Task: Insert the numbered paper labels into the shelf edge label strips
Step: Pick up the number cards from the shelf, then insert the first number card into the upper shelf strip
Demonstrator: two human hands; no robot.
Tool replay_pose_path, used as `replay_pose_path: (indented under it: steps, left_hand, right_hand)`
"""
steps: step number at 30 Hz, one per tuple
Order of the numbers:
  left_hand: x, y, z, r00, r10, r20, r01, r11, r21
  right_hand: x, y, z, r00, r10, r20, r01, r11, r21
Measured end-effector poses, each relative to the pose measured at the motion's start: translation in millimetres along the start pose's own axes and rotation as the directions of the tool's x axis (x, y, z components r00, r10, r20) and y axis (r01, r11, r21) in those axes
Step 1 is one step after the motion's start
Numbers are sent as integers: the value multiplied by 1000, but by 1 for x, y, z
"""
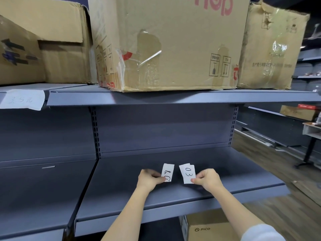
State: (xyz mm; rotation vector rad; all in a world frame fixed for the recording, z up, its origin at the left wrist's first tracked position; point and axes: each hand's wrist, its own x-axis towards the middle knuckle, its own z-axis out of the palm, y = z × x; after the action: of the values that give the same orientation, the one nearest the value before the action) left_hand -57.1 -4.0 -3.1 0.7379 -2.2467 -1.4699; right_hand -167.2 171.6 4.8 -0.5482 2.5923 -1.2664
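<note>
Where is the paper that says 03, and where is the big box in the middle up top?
03 paper [187, 173]: head view, on the handwritten digits.
big middle box [173, 42]: head view, on its brown front face.

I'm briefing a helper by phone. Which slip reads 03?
Look at the grey metal lower shelf under the large cardboard box. Two white paper slips hover there; the right hand pinches the 03 slip, while the left-hand slip reads differently.

Left label [167, 172] digits unreadable (bottom edge pinched); PICO box [208, 229] cut off below.
</note>
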Motion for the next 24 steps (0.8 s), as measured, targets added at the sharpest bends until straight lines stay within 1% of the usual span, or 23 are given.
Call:
replay_pose_path:
  steps: [3, 6, 8, 10, 12, 14, 17, 19, 21, 24]
  left_hand:
    - [-2, 18, 18, 996, 63, 65, -60, 997, -45]
    - [-3, 45, 56, 975, 138, 174, -120, 987, -110]
    - [-9, 64, 93, 938, 202, 282, -159, 973, -168]
    - [-21, 82, 134, 874, 266, 407, -195, 959, -207]
    - [-42, 98, 173, 789, 327, 520, -228, 942, -246]
    - [-69, 109, 207, 696, 374, 613, -238, 926, -295]
    - [-119, 122, 253, 545, 426, 722, -239, 905, -353]
    - [-169, 128, 274, 421, 455, 785, -249, 890, -382]
    - [-224, 137, 285, 285, 477, 832, -229, 876, -424]
    - [-312, 152, 295, 56, 504, 862, -222, 848, -481]
  right_hand:
    - [-5, 16, -28, 996, -1, -86, 3, 1000, 19]
    - [-20, 42, -76, 975, 29, -222, -12, 997, 74]
    - [-39, 61, -111, 950, 66, -305, -39, 995, 95]
    - [-68, 80, -143, 908, 124, -401, -92, 991, 98]
    - [-108, 97, -168, 843, 196, -501, -146, 980, 138]
    - [-156, 112, -185, 761, 262, -594, -199, 965, 170]
    - [-240, 128, -198, 599, 345, -723, -287, 935, 209]
    - [-302, 136, -203, 471, 398, -787, -342, 905, 253]
    - [-366, 137, -205, 352, 437, -828, -385, 874, 298]
    - [-464, 128, -200, 163, 458, -874, -447, 824, 348]
